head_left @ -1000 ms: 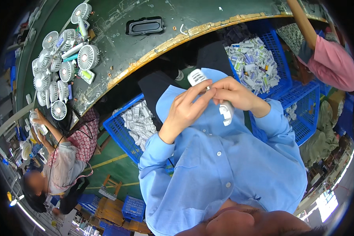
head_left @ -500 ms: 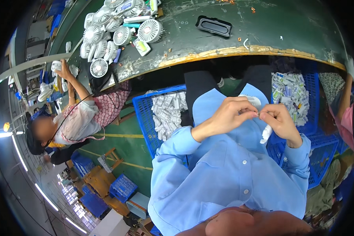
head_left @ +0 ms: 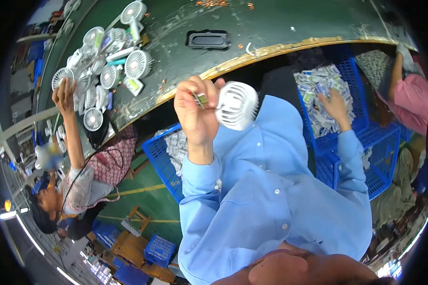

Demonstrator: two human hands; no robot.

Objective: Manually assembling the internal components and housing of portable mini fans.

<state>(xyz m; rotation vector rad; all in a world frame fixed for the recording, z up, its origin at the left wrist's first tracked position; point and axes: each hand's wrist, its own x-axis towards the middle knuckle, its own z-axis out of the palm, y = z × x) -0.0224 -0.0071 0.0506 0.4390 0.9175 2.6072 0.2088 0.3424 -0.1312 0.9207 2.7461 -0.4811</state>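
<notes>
My left hand (head_left: 196, 111) is raised in front of the table edge, its fingers closed. It holds a white fan head (head_left: 238, 105) with a round slotted grille, beside a small green circuit board (head_left: 200, 98) pinched at the fingers. Whether wires join the two cannot be made out. Over to the right, my right hand (head_left: 336, 107) reaches into a blue basket (head_left: 360, 92), fingers apart. It is over a heap of white, green and purple plastic pieces (head_left: 318, 102), with nothing visibly gripped.
Several white handheld fans (head_left: 109, 76) lie piled on the green table (head_left: 280, 23), near a black tray (head_left: 208, 39). White parts fill another blue basket (head_left: 161, 161) at my left. A co-worker's hand (head_left: 64, 95) reaches to the pile; another person's pink sleeve (head_left: 411, 97) shows at right.
My left hand has risen up and left, bringing the fan head and circuit board into plain view. My right hand has left it and moved right to the basket; its white piece is no longer seen there.
</notes>
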